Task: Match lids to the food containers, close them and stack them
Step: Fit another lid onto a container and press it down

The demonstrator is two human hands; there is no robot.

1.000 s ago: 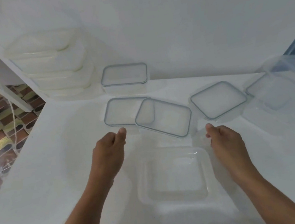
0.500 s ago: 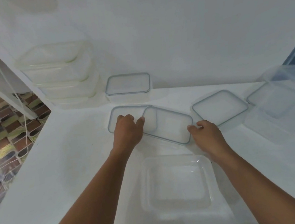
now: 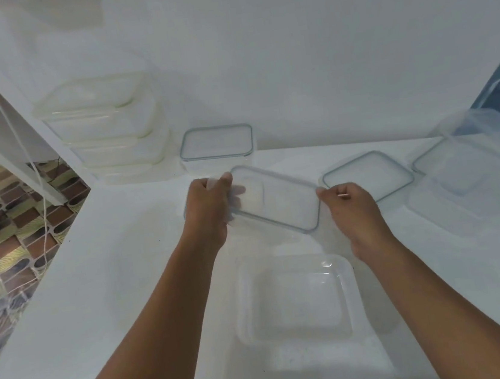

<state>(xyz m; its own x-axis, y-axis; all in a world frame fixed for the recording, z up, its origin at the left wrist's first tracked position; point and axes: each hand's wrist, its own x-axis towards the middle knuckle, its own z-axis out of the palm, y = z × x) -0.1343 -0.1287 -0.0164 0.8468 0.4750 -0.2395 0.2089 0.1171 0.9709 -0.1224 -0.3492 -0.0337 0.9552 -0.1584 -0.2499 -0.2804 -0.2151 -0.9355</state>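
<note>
Head camera: the left hand [image 3: 210, 206] and right hand [image 3: 350, 208] each pinch an opposite end of a clear rectangular lid [image 3: 275, 198], held just beyond the open container [image 3: 296, 297] on the white table [image 3: 126, 267]. The lid may be the wrong size for this container, or snag the second lid [image 3: 186, 211] partly hidden beneath it.

Two bare forearms come up from the bottom edge, no sleeves in view; nothing worn on either wrist, no watch/band; left hand [image 3: 210, 206] bare, no glove, no ring visible; right hand [image 3: 353, 208] bare too, no glove, no ring that can be made out; fingernails short where they show, e.g. the left thumb tip; small pale glint near the right knuckles, too small to tell what it is; upper arms & rest of body out of frame.
</note>
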